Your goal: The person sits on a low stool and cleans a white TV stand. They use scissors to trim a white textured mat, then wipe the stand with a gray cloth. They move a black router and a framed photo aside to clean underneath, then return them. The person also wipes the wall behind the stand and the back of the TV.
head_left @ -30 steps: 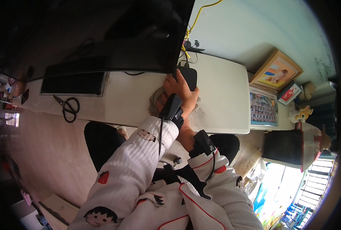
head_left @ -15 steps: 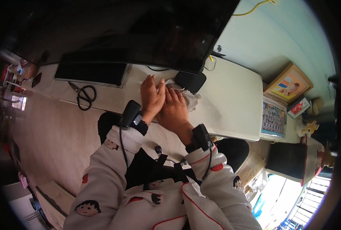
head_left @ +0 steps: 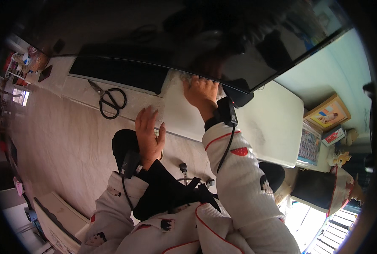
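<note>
A pale rumpled cloth (head_left: 221, 90) lies on the white cabinet top (head_left: 184, 120), mostly covered by my right hand (head_left: 200, 92). That hand is closed over the cloth and presses it down, close under the lower edge of a large black television (head_left: 154, 38). Beside its knuckles is the television's dark rounded foot (head_left: 240, 98). My left hand (head_left: 148, 137) is at the cabinet's front edge, palm down and empty, with fingers stretched out and slightly apart. To its left lies a pair of black-handled scissors (head_left: 111, 103).
A flat black panel (head_left: 120, 76) lies under the screen, behind the scissors. At the far left is a dark phone-like object (head_left: 45, 73). On the right stand a wooden picture frame (head_left: 328, 114) and a group photo (head_left: 310, 146). A chair base (head_left: 183, 167) shows below the cabinet.
My left hand has come off the cloth, toward me and left to the front edge. My right hand has pushed the cloth farther back, under the screen's edge. The view has shifted.
</note>
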Motion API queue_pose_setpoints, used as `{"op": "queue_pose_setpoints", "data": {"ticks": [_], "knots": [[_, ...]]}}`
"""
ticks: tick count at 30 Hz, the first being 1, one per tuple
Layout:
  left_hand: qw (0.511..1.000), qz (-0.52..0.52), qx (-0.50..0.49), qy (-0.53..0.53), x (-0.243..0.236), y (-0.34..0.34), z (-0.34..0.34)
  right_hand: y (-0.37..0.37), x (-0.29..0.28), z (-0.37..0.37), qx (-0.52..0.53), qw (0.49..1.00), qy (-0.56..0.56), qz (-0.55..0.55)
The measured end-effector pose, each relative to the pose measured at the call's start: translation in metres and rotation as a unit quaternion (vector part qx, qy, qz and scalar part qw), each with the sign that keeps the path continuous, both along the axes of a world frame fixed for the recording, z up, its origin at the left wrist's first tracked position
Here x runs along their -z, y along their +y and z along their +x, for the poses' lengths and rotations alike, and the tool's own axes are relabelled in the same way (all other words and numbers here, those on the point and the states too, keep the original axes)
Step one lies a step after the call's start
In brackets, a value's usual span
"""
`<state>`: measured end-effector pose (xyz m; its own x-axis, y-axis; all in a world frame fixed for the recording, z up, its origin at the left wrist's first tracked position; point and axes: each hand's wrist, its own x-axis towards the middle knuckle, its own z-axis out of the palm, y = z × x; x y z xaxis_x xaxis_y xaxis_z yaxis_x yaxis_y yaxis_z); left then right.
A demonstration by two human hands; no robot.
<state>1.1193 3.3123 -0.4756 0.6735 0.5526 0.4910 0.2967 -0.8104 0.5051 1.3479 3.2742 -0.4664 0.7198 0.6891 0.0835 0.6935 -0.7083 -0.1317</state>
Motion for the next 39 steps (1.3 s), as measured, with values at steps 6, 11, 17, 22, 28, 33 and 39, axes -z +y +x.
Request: {"op": "queue_pose_setpoints", "data": {"ticks": [6, 11, 17, 22, 28, 33, 39], "knots": [[1.0, -0.017, -0.001, 0.003, 0.005, 0.013, -0.012, 0.022, -0.002, -0.006, -0.021, 0.998, 0.053, 0.04], [0.999, -0.027, 0.004, -0.017, 0.008, 0.012, -0.009, 0.002, -0.002, -0.025, -0.125, 0.985, 0.011, 0.121], [0.996, -0.05, -0.004, -0.07, 0.011, 0.017, -0.013, -0.041, -0.002, -0.07, -0.202, 0.973, 0.012, 0.108], [0.992, -0.069, -0.015, -0.103, 0.019, 0.021, -0.026, -0.089, -0.008, -0.101, -0.264, 0.96, 0.037, 0.088], [0.99, -0.08, -0.029, -0.108, 0.029, 0.021, -0.044, -0.197, -0.001, -0.086, -0.255, 0.965, 0.0, 0.061], [0.988, -0.093, -0.021, -0.124, 0.035, 0.023, -0.055, -0.317, -0.004, -0.046, -0.144, 0.988, -0.045, 0.012], [0.939, -0.283, -0.027, -0.194, 0.054, 0.026, -0.054, -0.402, -0.019, -0.029, 0.038, 0.999, 0.008, 0.002]]}}
